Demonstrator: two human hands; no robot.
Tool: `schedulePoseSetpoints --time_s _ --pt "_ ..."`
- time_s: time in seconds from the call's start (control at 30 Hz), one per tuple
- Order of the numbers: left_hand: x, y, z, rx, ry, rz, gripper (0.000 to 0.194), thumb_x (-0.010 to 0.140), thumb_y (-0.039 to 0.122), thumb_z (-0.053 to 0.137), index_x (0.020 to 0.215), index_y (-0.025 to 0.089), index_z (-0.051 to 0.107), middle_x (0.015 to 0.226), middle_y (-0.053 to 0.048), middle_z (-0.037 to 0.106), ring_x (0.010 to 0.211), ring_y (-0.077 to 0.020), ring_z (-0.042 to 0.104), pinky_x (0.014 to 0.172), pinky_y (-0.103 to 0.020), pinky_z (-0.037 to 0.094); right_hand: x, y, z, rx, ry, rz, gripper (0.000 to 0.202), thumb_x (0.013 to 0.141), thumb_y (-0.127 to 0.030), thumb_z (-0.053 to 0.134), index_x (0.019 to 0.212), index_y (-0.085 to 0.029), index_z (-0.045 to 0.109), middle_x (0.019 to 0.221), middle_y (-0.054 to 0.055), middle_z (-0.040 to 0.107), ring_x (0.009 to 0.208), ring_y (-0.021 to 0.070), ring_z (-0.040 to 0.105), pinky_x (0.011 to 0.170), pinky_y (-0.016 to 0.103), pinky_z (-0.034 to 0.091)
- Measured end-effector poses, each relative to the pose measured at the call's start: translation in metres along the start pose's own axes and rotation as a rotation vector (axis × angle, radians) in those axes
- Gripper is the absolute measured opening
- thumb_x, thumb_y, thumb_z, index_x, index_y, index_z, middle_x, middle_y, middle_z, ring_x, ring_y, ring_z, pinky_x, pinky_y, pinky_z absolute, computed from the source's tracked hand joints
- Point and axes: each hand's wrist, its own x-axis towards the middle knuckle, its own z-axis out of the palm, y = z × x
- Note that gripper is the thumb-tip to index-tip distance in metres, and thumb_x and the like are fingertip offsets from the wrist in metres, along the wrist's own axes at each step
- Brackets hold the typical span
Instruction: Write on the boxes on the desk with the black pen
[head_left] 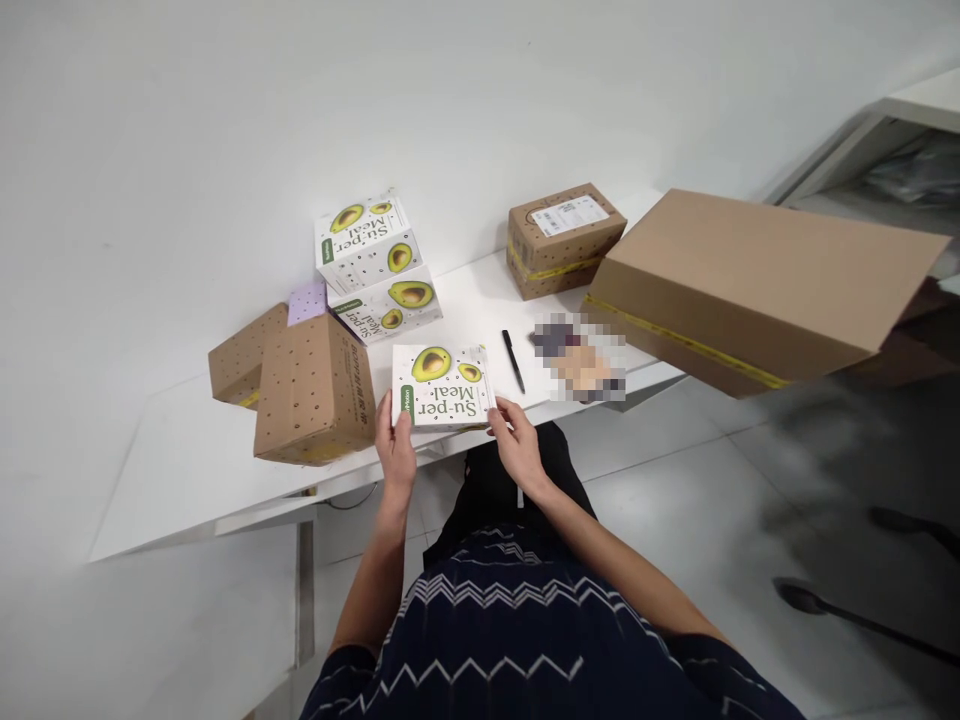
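An avocado-print box is held flat at the near edge of the white counter, print facing up and reading upside down from this view. Its left end is gripped by the left hand, its right near corner by the right hand; fingers of both are wrapped on the box edges, and the underside contact is hidden.

Behind it, two more avocado boxes are stacked, the top one seated slightly off the lower. A lilac box is mostly hidden behind the dotted brown carton, which sits just left of the held box. A second brown carton is partly covered by it.

A black pen lies just right of the held box. Next to it a blurred patch cannot be made out. A taped carton with a label is set further back; label text is too small to read.

A large flat carton overhangs the counter's right end; its far side is motion-blurred and its support is not visible. The counter's left end fades into the white wall.
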Motion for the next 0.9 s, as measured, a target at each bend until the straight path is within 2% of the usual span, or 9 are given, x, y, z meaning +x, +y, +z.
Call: schedulePoseSetpoints --time_s 0.17,0.23,0.33,0.4,0.47,0.6,0.67,0.77,0.9 --pt "0.001 0.003 -0.004 -0.007 0.053 0.104 0.054 0.092 0.048 0.056 0.140 0.025 0.053 0.147 -0.009 0.051 0.137 -0.0273 0.047 0.117 -0.044 0.037 0.002 -0.004 0.001 0.061 -0.036 -0.039 0.044 0.089 -0.051 0.057 0.120 -0.021 0.064 0.119 0.012 0.069 0.100 0.0244 0.065 0.080 0.040 0.057" --pt "0.002 -0.003 -0.005 -0.097 0.021 0.128 0.061 0.090 0.049 0.059 0.145 0.028 0.046 0.153 -0.008 0.045 0.141 -0.0282 0.043 0.116 -0.043 0.038 0.007 -0.005 0.000 0.101 -0.063 -0.069 0.042 0.089 -0.048 0.058 0.121 -0.021 0.063 0.121 0.012 0.069 0.105 0.0249 0.066 0.088 0.042 0.056" --pt "0.006 -0.015 -0.006 -0.227 -0.093 0.148 0.072 0.083 0.050 0.067 0.147 0.029 0.043 0.157 -0.007 0.040 0.145 -0.0306 0.037 0.116 -0.043 0.039 0.018 -0.003 -0.005 0.133 -0.080 -0.130 0.037 0.088 -0.042 0.060 0.119 -0.021 0.062 0.120 0.011 0.070 0.108 0.0245 0.066 0.096 0.045 0.053" --pt "0.009 -0.027 -0.006 -0.255 -0.145 0.128 0.074 0.078 0.047 0.072 0.145 0.028 0.046 0.155 -0.008 0.042 0.144 -0.0313 0.038 0.116 -0.044 0.039 0.024 0.000 -0.007 0.122 -0.063 -0.169 0.032 0.086 -0.038 0.062 0.115 -0.022 0.062 0.119 0.011 0.070 0.109 0.0240 0.066 0.100 0.047 0.050" --pt "0.010 -0.039 -0.006 -0.237 -0.138 0.077 0.075 0.076 0.046 0.075 0.143 0.025 0.049 0.151 -0.011 0.048 0.141 -0.0309 0.043 0.116 -0.044 0.038 0.028 0.005 -0.008 0.114 -0.039 -0.195 0.027 0.084 -0.034 0.062 0.109 -0.022 0.062 0.121 0.011 0.069 0.114 0.0240 0.065 0.104 0.049 0.047" --pt "0.010 -0.064 -0.004 -0.114 -0.063 -0.031 0.063 0.075 0.042 0.074 0.131 0.019 0.057 0.140 -0.015 0.057 0.136 -0.0279 0.049 0.115 -0.043 0.037 0.029 0.013 -0.007 0.121 -0.011 -0.205 0.021 0.085 -0.031 0.059 0.103 -0.022 0.061 0.130 0.013 0.066 0.121 0.0246 0.062 0.106 0.050 0.046" --pt "0.008 -0.069 -0.003 -0.091 -0.030 -0.047 0.054 0.076 0.038 0.072 0.125 0.018 0.059 0.135 -0.015 0.061 0.130 -0.0259 0.054 0.113 -0.042 0.040 0.028 0.015 -0.009 0.118 -0.010 -0.193 0.021 0.086 -0.031 0.058 0.105 -0.022 0.061 0.131 0.013 0.065 0.122 0.0246 0.062 0.105 0.050 0.047" --pt "0.007 -0.065 -0.002 -0.100 0.011 -0.035 0.041 0.078 0.036 0.067 0.115 0.017 0.062 0.121 -0.013 0.067 0.115 -0.0232 0.063 0.106 -0.040 0.046 0.028 0.015 -0.013 0.095 -0.025 -0.159 0.023 0.085 -0.033 0.058 0.105 -0.022 0.062 0.129 0.012 0.066 0.119 0.0248 0.063 0.103 0.049 0.049" --pt "0.007 -0.045 -0.005 -0.049 0.040 -0.050 0.025 0.079 0.034 0.063 0.098 0.018 0.067 0.099 -0.007 0.073 0.096 -0.0212 0.068 0.093 -0.036 0.052 0.028 0.008 -0.020 0.047 -0.016 -0.101 0.025 0.084 -0.036 0.056 0.101 -0.021 0.066 0.118 0.011 0.071 0.108 0.0255 0.067 0.097 0.048 0.052"
